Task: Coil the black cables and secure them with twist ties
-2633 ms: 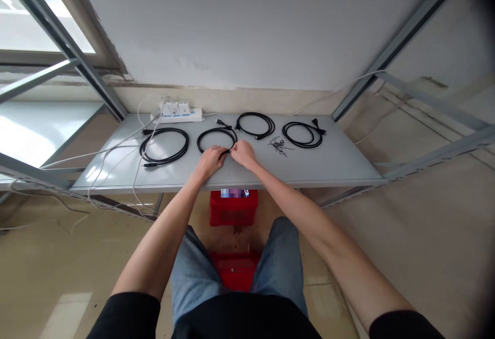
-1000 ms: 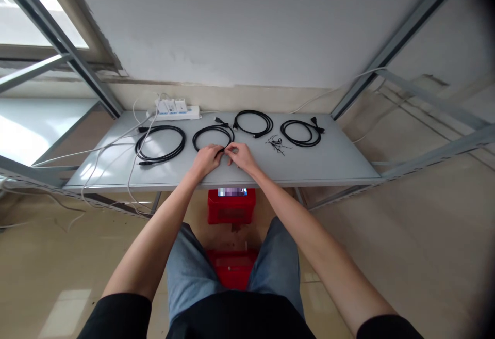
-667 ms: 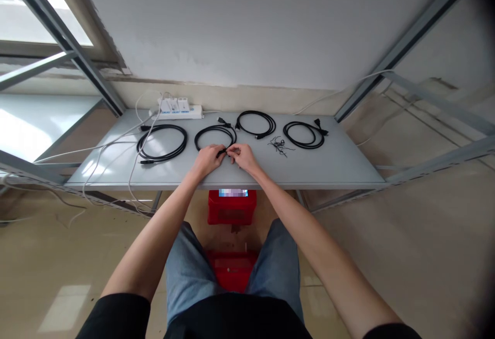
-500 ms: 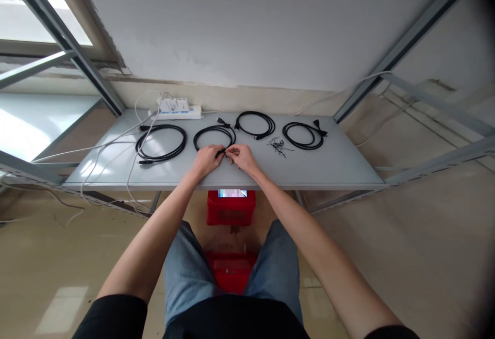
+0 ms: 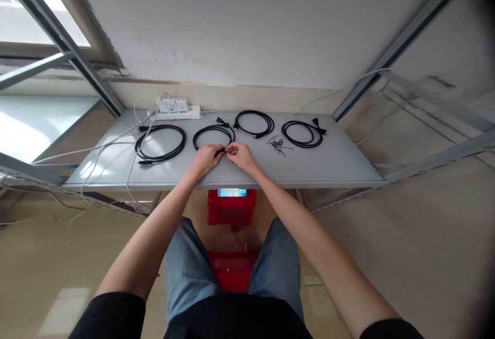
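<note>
A coiled black cable (image 5: 195, 136) lies near the middle of the grey shelf, its plug end (image 5: 222, 122) at the back. My left hand (image 5: 207, 160) is closed over the near side of this coil and holds the cable down. Right beside it, my right hand (image 5: 240, 157) has thumb and fingers pinched together against the coil. Whatever sits in that pinch is too small to make out. Several thin black pieces resembling twist ties (image 5: 277, 144) lie loose to the right of my hands.
Three other black cable coils rest on the shelf (image 5: 317, 168): one left (image 5: 184, 140), one behind (image 5: 254, 112), one right (image 5: 284, 131). A white power strip (image 5: 185, 112) with plugged-in adapters stands at the back, its white cords crossing the left side. Red stools (image 5: 232, 214) stand below.
Both hands stay at the same spot on the coil. My right fingers have shifted slightly and curl a little more. The view has moved only a touch.
</note>
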`<action>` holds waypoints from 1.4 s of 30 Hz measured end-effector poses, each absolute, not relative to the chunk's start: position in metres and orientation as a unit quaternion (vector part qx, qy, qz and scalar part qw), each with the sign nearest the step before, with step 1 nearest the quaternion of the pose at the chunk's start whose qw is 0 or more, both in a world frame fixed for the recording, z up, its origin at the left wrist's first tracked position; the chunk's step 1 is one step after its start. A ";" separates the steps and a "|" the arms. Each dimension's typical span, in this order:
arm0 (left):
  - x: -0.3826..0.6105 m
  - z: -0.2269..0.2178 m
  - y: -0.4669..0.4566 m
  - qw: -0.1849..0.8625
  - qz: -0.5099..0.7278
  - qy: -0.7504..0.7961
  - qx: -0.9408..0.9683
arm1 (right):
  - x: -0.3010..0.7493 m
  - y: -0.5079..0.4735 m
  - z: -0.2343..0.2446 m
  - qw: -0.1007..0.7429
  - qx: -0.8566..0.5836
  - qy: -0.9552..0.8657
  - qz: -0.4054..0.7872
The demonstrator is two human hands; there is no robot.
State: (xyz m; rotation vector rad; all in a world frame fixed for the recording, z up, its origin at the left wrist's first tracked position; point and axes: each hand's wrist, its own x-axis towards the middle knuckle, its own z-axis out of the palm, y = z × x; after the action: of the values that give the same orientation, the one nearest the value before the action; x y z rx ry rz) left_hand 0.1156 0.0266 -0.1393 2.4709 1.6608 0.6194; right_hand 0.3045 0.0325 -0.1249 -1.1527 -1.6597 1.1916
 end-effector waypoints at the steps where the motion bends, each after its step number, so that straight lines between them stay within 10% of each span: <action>1: 0.116 -0.139 0.027 0.049 0.205 0.545 0.811 | 0.304 0.033 -0.126 0.391 -0.452 -0.659 0.457; 26: 0.114 -0.144 0.030 0.052 0.225 0.513 0.827 | 0.299 0.018 -0.138 0.210 -0.489 -0.846 0.026; 42: 0.118 -0.136 0.025 0.061 0.217 0.542 0.809 | 0.294 0.024 -0.145 0.292 -0.514 -0.806 0.019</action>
State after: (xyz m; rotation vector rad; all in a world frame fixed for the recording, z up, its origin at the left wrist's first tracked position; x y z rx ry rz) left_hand 0.1182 0.0249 -0.1364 2.4482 1.6405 0.6559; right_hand 0.2937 0.0235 -0.1445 -1.3695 -2.1488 0.0514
